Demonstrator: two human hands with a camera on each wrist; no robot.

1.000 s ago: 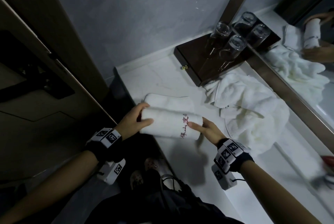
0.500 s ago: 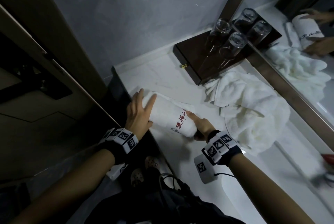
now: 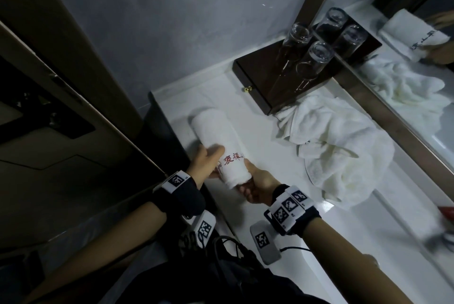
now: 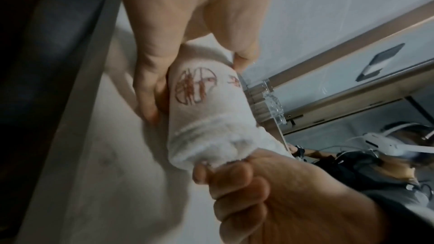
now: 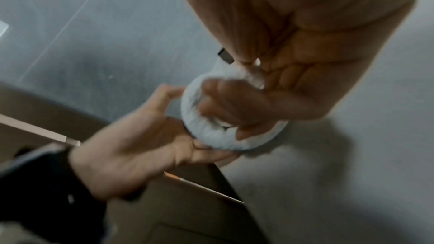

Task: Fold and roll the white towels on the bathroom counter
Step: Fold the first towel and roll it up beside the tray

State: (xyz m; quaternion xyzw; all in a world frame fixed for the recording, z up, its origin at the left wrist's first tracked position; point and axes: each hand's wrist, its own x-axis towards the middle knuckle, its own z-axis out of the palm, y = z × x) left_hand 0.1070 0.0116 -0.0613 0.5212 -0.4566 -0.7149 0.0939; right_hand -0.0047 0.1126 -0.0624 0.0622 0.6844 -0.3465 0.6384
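A rolled white towel [image 3: 218, 136] with red stitched characters points away from me on the white counter [image 3: 245, 99]. Its near end is lifted. My left hand [image 3: 205, 165] grips the roll's side near that end, thumb on top. My right hand [image 3: 258, 181] curls around the near end. In the right wrist view its fingertips [image 5: 218, 99] press into the end of the roll [image 5: 223, 142], while the left hand [image 5: 131, 147] cups it from below. The left wrist view shows the roll [image 4: 206, 118] between the left hand [image 4: 176, 25] and the right hand [image 4: 270, 192].
A heap of loose white towels [image 3: 344, 154] lies to the right, against the mirror [image 3: 417, 97]. Behind it a dark wooden tray [image 3: 255, 82] carries upturned glasses [image 3: 317, 55]. The counter's left edge [image 3: 172, 136] drops off beside dark wood panels.
The roll has swung from lying across the counter to pointing away from me. My left hand slid from its far end to its near side, and my right hand closed over the near end.
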